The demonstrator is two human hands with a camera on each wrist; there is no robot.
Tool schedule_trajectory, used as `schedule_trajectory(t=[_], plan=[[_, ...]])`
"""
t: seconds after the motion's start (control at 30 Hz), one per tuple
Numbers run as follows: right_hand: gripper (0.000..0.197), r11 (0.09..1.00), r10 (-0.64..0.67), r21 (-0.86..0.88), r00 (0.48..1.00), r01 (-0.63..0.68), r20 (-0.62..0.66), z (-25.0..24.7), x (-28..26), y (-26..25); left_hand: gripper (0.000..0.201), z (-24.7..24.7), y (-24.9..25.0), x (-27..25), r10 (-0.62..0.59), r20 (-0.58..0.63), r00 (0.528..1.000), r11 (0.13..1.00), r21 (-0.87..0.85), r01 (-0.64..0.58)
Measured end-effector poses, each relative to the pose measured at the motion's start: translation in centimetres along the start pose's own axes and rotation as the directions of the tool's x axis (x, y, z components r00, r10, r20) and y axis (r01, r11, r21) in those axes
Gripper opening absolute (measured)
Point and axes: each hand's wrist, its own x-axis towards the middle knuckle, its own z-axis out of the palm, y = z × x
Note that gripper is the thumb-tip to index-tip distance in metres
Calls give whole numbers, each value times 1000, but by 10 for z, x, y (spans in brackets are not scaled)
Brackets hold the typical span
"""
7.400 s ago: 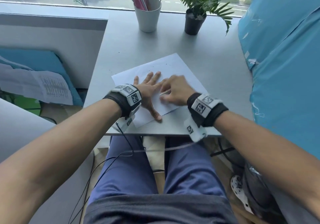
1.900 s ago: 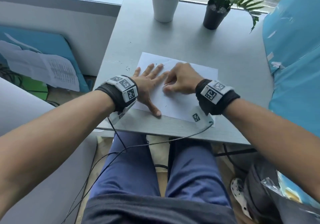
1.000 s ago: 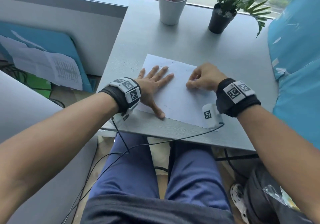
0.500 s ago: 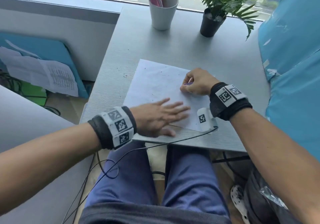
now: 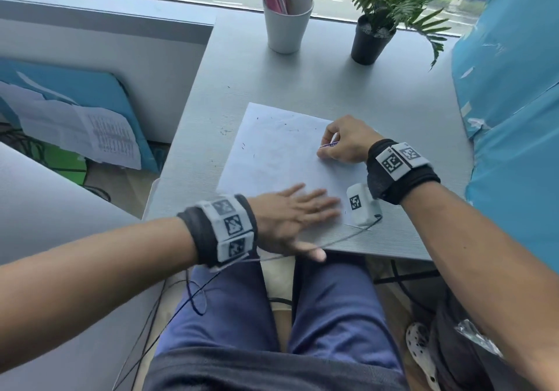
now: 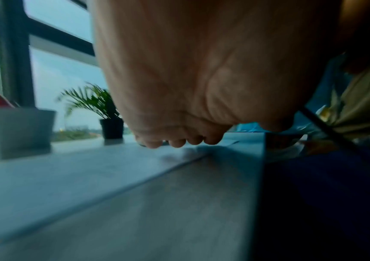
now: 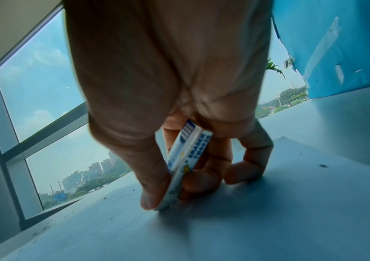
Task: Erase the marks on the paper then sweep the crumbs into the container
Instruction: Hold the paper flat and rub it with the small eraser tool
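Step in hand: the erasing appears largely complete and sweeping is starting. The paper [image 5: 284, 161] lies flat on the worktop [image 5: 302, 76] beneath both hands. No distinct pencil marks are visible on it; small dark crumbs [image 5: 243, 145] are scattered ahead of the left hand [image 5: 290, 218] and to the left of the right hand [image 5: 344, 144], a few lying on the worktop just past the paper's left edge.

Hand state: the left hand is flat, fingers straight and together, holding nothing, laid over the paper's near edge with the thumb past the worktop edge. Whether the palm touches the paper cannot be told; the wrist view is blurred. The right hand pinches the eraser [image 7: 185, 164] between thumb and fingers, its lower end touching the paper at the right-hand side.

Next move, as a judgement: gather the crumbs with the flat left hand while the right hand steadies the sheet. No crumb container is identifiable; the only vessel is a cup of pens [image 5: 287, 18] well beyond both hands. Light strokes are advised, since the paper can slide.
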Motion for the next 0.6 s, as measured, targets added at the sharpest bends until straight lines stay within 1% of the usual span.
schedule_trajectory(t=[0.03,0.1,0.17,0.23,0.3,0.37,0.43,0.47,0.5,0.57,0.6], plan=[[17,1000,-2,2,1000,2,3,0,0,-1,88,3,7,8,11,19,1000,999,-43,-10],[17,1000,-9,-6,1000,9,5,0,0,-1,83,1,3,17,-16,5,1000,998,-61,16],[17,1000,-16,-16,1000,16,-3,-1,-1,-1,79,-7,-18,16,-84,-5,996,995,-49,84],[17,1000,-23,-13,1000,23,-7,-2,-2,-1,81,-15,-46,5,-178,9,984,982,-71,178],[16,1000,-18,8,1000,18,-1,-2,-3,-2,86,-19,-74,-12,-283,35,958,952,-112,285],[15,1000,-17,22,1000,17,-6,-2,-5,-2,92,-21,-97,-28,-380,59,923,909,-164,384],[15,999,-26,30,1000,26,-18,-1,-6,-2,102,-22,-108,-40,-449,60,892,875,-174,452],[15,999,-28,31,999,29,-20,0,-6,-2,108,-21,-111,-44,-463,41,886,870,-174,462],[15,999,-26,32,999,27,-21,-1,-7,-2,114,-20,-112,-46,-452,8,892,875,-187,446],[15,999,-24,26,999,25,-34,-1,-8,-3,121,-16,-111,-48,-376,-53,925,904,-240,354],[14,1000,-26,8,998,26,-56,-1,-9,-5,121,-14,-110,-49,-342,-61,938,911,-264,316]])
